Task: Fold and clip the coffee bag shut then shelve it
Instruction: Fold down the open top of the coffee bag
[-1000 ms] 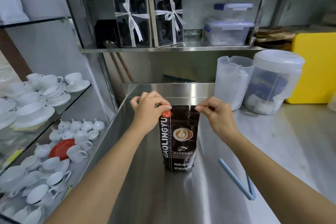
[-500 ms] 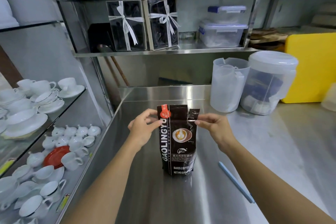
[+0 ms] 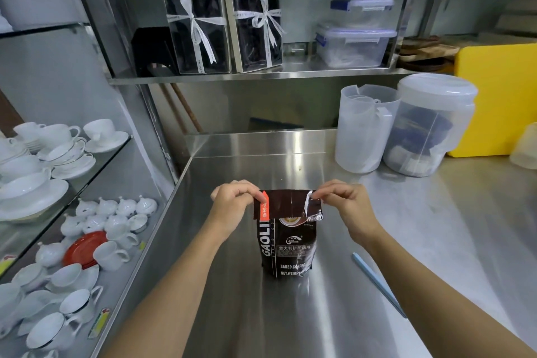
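A dark brown coffee bag [image 3: 286,244] with white lettering stands upright on the steel counter [image 3: 261,314]. Its top is folded forward and down over the front, so the flap covers the upper print. My left hand [image 3: 232,206] pinches the flap's left corner by the red label. My right hand [image 3: 345,203] pinches the right corner, where silver lining shows. A long light-blue bag clip [image 3: 377,283] lies on the counter to the right of the bag, under my right forearm.
Two translucent plastic pitchers [image 3: 363,128] and a yellow board [image 3: 499,99] stand at the back right. The steel shelf [image 3: 261,74] above holds ribboned gift boxes and lidded plastic tubs. Glass shelves with white cups, teapots and a red saucer [image 3: 81,247] are at the left.
The bag's top stood upright before; both hands have now bent it forward and down over the front. The bag stays in place on the counter.
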Available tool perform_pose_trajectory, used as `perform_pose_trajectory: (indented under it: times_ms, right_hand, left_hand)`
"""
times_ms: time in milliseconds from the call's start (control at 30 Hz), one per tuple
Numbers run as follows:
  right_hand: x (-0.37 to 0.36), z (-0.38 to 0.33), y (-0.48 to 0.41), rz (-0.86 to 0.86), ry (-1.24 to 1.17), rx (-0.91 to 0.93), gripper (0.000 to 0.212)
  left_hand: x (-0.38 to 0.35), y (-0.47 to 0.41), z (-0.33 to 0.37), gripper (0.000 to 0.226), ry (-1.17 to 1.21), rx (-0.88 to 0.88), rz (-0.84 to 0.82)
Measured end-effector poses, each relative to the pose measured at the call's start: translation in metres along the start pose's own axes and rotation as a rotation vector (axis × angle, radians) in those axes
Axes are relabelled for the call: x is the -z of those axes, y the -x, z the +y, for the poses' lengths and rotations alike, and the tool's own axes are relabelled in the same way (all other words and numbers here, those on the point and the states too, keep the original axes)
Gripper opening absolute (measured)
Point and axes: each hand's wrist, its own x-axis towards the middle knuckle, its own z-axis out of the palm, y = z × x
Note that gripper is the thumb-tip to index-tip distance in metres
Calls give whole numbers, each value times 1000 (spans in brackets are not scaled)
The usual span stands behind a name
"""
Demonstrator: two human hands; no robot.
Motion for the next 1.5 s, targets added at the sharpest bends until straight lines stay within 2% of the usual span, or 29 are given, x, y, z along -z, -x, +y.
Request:
perform_pose_trajectory:
  times_ms: [133,300,467,633,833,933,1067,1167,1300,1367,1500]
  right_hand:
    - [-1,-2,2,-12,14,-4,34]
    - [-5,-7,3,40,53,-19,31]
    - [-4,-17,1,-60,267,20,14]
    - [-1,-28,-3,-173,456,39,11]
    - [-11,-37,1,-253,787,235,6]
    - [-18,-34,4,-232,819,350,6]
    - [-17,-27,4,-188,787,380,5]
    - [-13,-24,5,-146,755,348,7]
    - [-9,-22,5,-84,703,284,6]
    - [-12,-20,3,-85,712,288,5]
    - [-14,-20,-3,-149,748,328,3]
  left_hand:
    - [1,3,15,12,-98,-4,-20]
    - [-1,1,15,25,-294,-175,-17]
    - [3,-3,17,29,-394,-263,-36]
    - [3,-3,22,15,-505,-340,-76]
    - [-4,-5,37,11,-725,-527,-171]
    - [-13,-7,45,17,-756,-648,-155]
    - [-22,-9,36,22,-808,-797,-103]
    - [-18,-5,31,27,-776,-775,-52]
    - [-6,-3,25,13,-683,-660,-44]
    - [-8,-3,24,8,-722,-657,-50]
    - [-13,-1,17,15,-716,-672,23]
